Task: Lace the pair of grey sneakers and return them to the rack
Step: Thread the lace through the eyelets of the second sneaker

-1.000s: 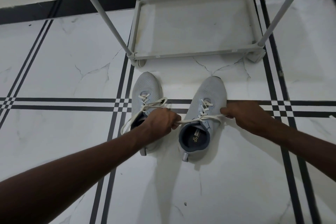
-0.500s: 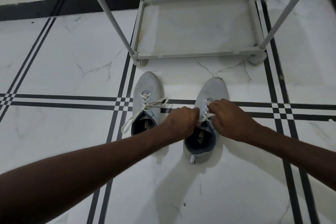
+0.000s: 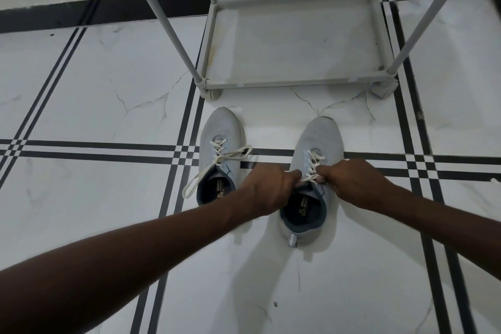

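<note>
Two grey sneakers stand side by side on the floor, toes toward the rack. The right sneaker (image 3: 317,141) has a cream lace (image 3: 314,163) crossed up its front. My left hand (image 3: 268,190) and my right hand (image 3: 357,184) meet over its tongue, each pinching an end of that lace near the top eyelets. The left sneaker (image 3: 222,133) is untouched; its cream lace (image 3: 214,168) hangs loose, one end trailing onto the floor at the left. The grey rack (image 3: 292,81) stands just beyond the toes, its bottom shelf bare.
White marble-look floor tiles with black stripes (image 3: 95,149) surround the shoes. The rack's slanted grey poles (image 3: 162,16) rise on both sides of its shelf. A black skirting (image 3: 81,13) runs along the wall behind.
One second ago my hands were spread wide, pulling the right sneaker's lace ends taut sideways. They have since come together over the tongue and stay there, gripping the lace.
</note>
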`<move>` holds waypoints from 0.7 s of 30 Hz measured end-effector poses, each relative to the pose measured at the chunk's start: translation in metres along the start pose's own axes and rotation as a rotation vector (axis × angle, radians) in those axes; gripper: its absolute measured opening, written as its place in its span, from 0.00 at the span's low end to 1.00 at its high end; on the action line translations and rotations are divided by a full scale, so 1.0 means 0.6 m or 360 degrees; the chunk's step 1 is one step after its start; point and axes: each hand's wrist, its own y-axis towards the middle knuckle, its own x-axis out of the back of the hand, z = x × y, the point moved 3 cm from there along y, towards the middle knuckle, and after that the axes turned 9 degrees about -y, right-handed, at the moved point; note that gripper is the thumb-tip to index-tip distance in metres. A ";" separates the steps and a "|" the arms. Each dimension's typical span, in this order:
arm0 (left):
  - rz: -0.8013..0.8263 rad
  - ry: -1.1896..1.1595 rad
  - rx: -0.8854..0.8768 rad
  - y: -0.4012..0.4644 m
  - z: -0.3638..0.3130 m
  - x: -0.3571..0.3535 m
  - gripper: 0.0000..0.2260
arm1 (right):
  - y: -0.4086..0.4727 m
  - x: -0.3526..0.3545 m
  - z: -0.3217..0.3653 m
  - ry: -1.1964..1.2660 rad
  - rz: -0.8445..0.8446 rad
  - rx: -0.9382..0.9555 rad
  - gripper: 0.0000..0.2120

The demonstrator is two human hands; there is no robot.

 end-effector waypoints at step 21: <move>-0.0164 -0.0318 0.0425 -0.018 0.029 0.015 0.20 | -0.001 0.021 -0.009 0.0236 -0.0438 -0.0354 0.19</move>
